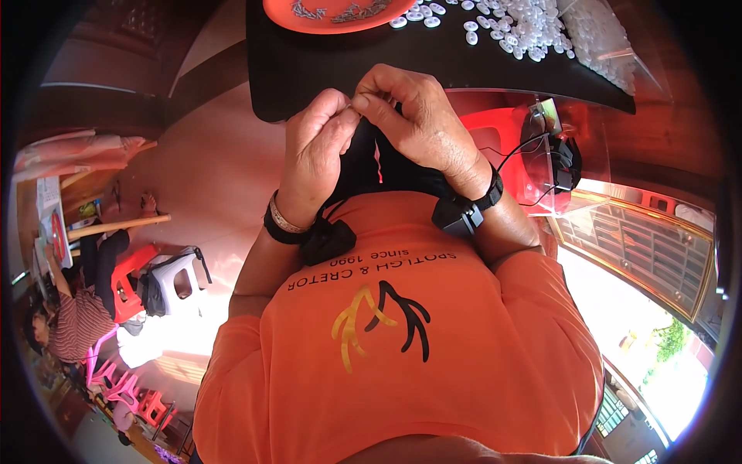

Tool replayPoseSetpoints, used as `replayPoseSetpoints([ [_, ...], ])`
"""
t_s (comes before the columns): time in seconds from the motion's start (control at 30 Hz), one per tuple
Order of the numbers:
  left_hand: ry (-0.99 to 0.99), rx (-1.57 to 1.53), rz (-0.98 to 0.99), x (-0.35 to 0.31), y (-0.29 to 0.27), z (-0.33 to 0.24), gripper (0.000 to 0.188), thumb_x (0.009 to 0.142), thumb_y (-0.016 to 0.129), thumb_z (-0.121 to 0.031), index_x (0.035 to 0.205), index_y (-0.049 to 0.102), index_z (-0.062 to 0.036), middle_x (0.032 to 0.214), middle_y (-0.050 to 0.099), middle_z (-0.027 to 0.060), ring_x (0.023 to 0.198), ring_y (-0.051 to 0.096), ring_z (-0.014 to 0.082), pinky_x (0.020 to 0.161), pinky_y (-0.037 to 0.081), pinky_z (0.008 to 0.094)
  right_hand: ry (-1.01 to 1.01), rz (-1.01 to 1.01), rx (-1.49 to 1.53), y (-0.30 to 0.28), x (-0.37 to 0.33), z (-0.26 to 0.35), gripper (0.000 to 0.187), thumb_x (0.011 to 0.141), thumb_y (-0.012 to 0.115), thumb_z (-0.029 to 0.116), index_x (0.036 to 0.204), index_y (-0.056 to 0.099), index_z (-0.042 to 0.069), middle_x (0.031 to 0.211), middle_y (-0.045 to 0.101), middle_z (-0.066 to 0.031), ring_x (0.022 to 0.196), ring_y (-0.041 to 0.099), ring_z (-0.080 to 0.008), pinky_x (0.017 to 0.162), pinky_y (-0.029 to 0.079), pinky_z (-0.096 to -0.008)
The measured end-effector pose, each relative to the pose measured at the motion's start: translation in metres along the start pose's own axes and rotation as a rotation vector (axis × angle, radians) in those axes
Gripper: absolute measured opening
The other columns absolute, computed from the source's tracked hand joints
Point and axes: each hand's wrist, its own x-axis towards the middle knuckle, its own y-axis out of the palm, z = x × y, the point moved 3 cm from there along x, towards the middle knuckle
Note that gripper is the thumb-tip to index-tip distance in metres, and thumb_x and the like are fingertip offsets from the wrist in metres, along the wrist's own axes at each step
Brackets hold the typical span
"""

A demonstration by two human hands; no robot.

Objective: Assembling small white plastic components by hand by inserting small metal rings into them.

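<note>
My left hand [318, 143] and my right hand [421, 116] meet fingertip to fingertip just off the near edge of the black table [340, 58]. Both are closed in a pinch. Whatever sits between the fingertips is too small and covered to make out. Beyond them, an orange plate [340, 25] carries small grey metal pieces [363, 11] in loose heaps. To its right, many white oval plastic pieces [533, 27] lie scattered on the tabletop. A clear plastic bag [599, 46] packed with similar white pieces rests at the table's right end.
Below the table's right side stands a red stool [495, 124], with a black device and cables [566, 162] beside it. At far left another person [77, 325] sits near red and white stools [174, 278]. Black straps circle both my wrists.
</note>
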Motion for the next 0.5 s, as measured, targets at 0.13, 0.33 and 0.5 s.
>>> replayPoseSetpoints([
  [0.13,-0.004,-0.046,-0.007,0.005,-0.001,-0.001,0.02,0.091,0.049,-0.021,0.079,0.052,-0.0052,0.062,0.042,-0.004,0.056,0.034,0.0027,0.05,0.025,0.0195,0.066,-0.018,0.091,0.0,-0.001,-0.009,0.014,0.089,0.061,0.014,0.087,0.061,0.0,0.073,0.06,-0.0028,0.067,0.054,-0.0095,0.061,0.045,-0.0254],
  [0.33,0.024,-0.174,-0.057,0.009,-0.011,-0.002,0.019,0.091,0.052,-0.015,0.076,0.05,-0.0029,0.062,0.043,-0.0027,0.055,0.035,0.0034,0.049,0.026,0.0198,0.104,-0.456,-0.12,-0.068,0.002,-0.048,0.017,0.084,0.067,0.02,0.092,0.068,0.004,0.074,0.067,-0.0057,0.067,0.063,-0.0116,0.062,0.05,-0.0247],
  [0.5,-0.034,-0.164,-0.059,0.008,-0.013,0.0,0.02,0.091,0.05,-0.016,0.076,0.05,-0.0034,0.06,0.042,-0.0027,0.054,0.035,0.0035,0.048,0.025,0.0203,0.165,-0.401,-0.895,-0.105,0.019,-0.069,0.028,0.085,0.063,0.035,0.091,0.067,0.007,0.077,0.068,-0.0097,0.072,0.066,-0.0282,0.064,0.05,-0.0362],
])
